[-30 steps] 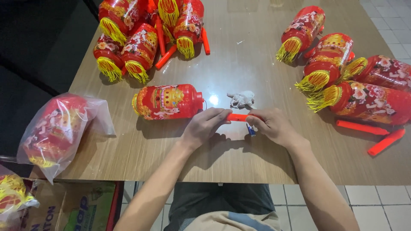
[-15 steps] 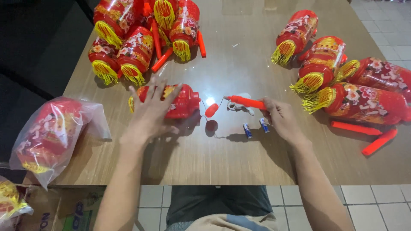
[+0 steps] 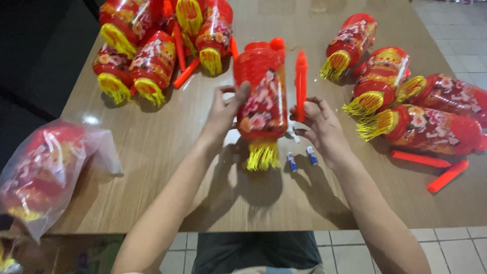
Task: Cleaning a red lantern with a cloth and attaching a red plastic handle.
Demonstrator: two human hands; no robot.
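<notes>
— Lantern in the middle: we see a red paper lantern (image 3: 261, 94) with flower print and a yellow tassel fringe held up over the wooden counter (image 3: 167, 167), tassel end pointing toward us.

— And the hands? We make out the left hand (image 3: 223, 109) at the lantern's left side, thumb and fingers (image 3: 242, 91) curled against its body, gripping it.

— Right. The right hand (image 3: 319, 124) pinches an orange plastic stick (image 3: 301, 83) upright between thumb and fingers, just beside the lantern's right edge; we cannot tell whether stick and lantern touch.

— Below that hand we spot two small blue batteries (image 3: 302, 158) lying side by side on the counter, near the lantern's tassel.

— To the right lies a group of finished lanterns (image 3: 406, 96) on their sides, yellow fringes toward the centre, with two loose orange sticks (image 3: 433, 170) in front of them.

— At the far left corner we count another pile of lanterns (image 3: 152, 45) with orange sticks among them. At the near left edge a clear plastic bag (image 3: 48, 172) holds one more red lantern, partly overhanging the counter.
</notes>
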